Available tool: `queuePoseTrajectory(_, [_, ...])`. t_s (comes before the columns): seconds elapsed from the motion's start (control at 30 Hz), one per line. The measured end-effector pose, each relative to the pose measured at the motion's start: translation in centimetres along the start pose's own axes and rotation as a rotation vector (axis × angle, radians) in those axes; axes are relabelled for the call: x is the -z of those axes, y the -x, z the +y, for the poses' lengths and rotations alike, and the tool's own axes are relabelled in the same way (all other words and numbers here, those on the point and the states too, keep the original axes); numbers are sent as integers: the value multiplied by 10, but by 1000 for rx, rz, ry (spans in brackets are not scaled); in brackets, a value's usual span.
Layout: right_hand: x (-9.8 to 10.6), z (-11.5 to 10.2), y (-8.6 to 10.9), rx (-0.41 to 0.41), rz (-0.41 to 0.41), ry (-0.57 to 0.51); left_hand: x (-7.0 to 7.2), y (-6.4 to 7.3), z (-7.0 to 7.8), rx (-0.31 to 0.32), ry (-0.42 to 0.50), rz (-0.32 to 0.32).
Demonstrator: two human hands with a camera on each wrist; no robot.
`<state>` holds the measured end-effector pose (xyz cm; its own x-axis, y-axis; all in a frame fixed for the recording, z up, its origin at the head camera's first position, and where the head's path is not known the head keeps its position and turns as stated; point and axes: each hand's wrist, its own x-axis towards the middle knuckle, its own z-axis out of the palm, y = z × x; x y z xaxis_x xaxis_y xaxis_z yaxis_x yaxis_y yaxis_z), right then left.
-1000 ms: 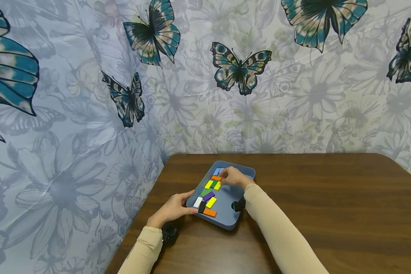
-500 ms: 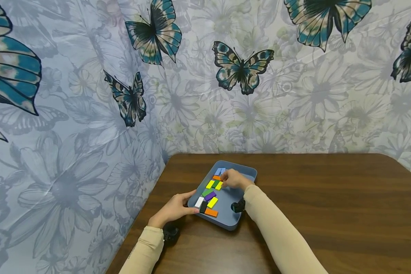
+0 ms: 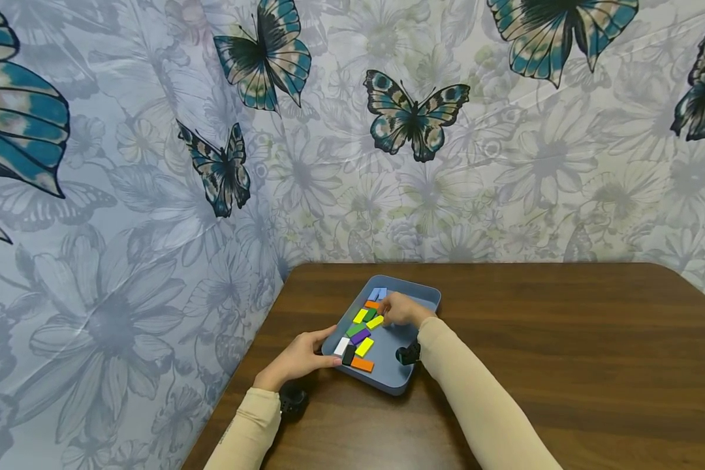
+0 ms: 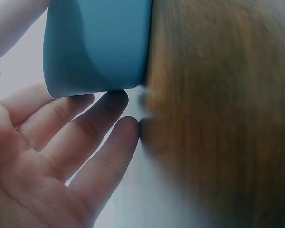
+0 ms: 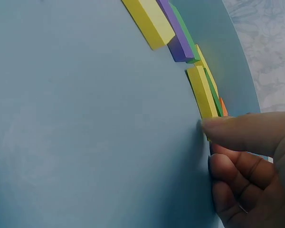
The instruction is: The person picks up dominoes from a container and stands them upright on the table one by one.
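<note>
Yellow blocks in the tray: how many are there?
3: one yellow block left of the dark green block, another at the right hand, a third beside the purple block. The hand may hide more.

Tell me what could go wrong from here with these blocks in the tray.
The right hand has its thumb on the end of a yellow block, close beside a dark green block; a slip might knock that neighbour askew.
The left hand holds the tray at one side; if that hand shifted, the tray could turn and perhaps jostle pieces such as the purple block.
</note>
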<state>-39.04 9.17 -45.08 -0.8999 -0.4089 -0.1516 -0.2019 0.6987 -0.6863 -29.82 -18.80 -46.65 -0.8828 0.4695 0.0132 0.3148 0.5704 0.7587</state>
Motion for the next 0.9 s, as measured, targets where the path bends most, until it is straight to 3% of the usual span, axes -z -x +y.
queuePoseTrajectory(0.43, [-1, -1, 1, -30, -3, -25, 1, 1, 0, 3, 25, -15])
queuePoseTrajectory(0.9, [4, -1, 2, 16, -50, 10, 1, -1, -1, -2, 28, -20])
